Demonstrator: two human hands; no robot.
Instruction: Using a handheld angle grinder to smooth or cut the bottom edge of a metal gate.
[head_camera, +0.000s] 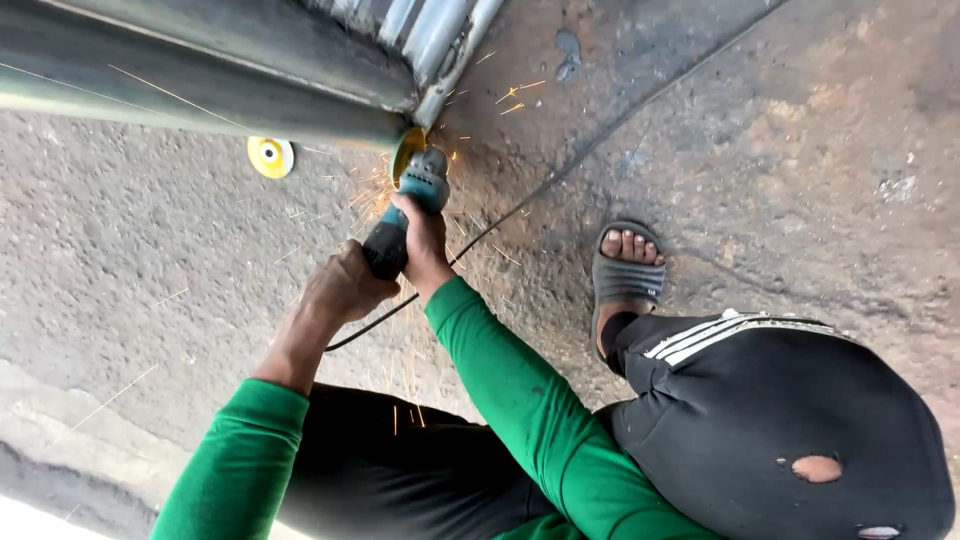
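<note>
A loose yellow disc (270, 157) lies on the concrete floor (150, 260), left of the hands. The left hand (345, 285) is closed around the rear of the angle grinder (405, 215); the right hand (425, 235) clamps its body just ahead. The grinder's wheel touches the grey metal frame (220, 80), throwing sparks (370, 195). A sandalled foot (627, 275) rests further right.

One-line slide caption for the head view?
Both hands, left hand and right hand, hold an angle grinder sparking against a metal frame.
</note>
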